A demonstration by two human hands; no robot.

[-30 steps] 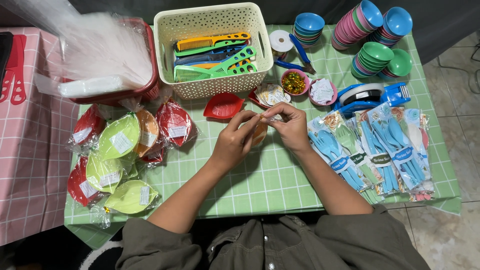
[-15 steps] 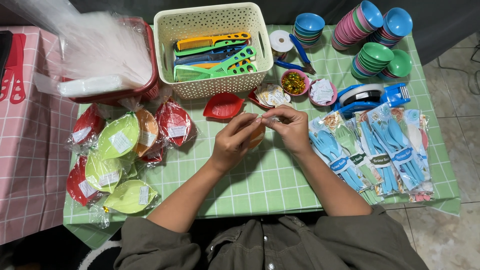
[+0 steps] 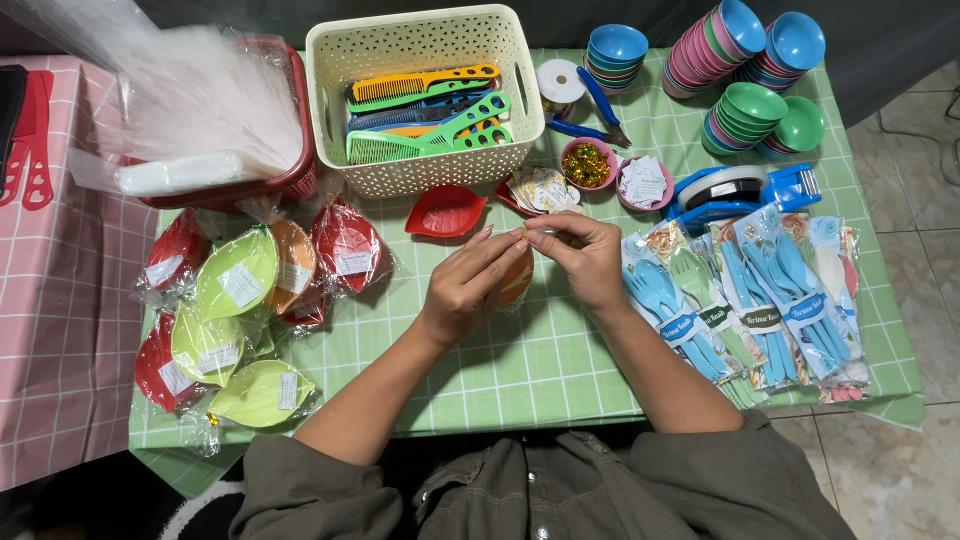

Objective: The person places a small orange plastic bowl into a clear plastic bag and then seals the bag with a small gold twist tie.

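The head view looks straight down on a table under a green checked cloth [image 3: 520, 370]. The person's left hand [image 3: 470, 285] and right hand [image 3: 583, 255] meet at the middle of it, fingertips touching. Both pinch at the top of an orange leaf-shaped dish in a clear wrapper [image 3: 517, 278], thumb and forefinger of each hand pressed together on the wrapper's neck, the other fingers loosely curled. What exactly sits between the fingertips is too small to tell. The dish lies under and between the 2 hands, mostly hidden by them.

Just beyond the hands lies a bare red leaf-shaped dish [image 3: 446, 211], and beside it a small stack of printed cards [image 3: 543, 189]. Behind these stands a cream basket [image 3: 425, 45] holding combs [image 3: 425, 115] in orange, green and blue. To its right are a roll of white ribbon [image 3: 560, 80], blue scissors [image 3: 600, 110], a pink cup of gold ties [image 3: 587, 165], a pink cup of paper tags [image 3: 644, 183] and a blue tape dispenser [image 3: 735, 190].

Stacks of small bowls [image 3: 750, 60] in blue, pink and green fill the far right corner. Near the right hand lie wrapped packs of blue and green cutlery [image 3: 750, 300]. On the left sit finished wrapped dishes [image 3: 240, 300] in red, green and orange, and a red basket of clear bags [image 3: 190, 110].
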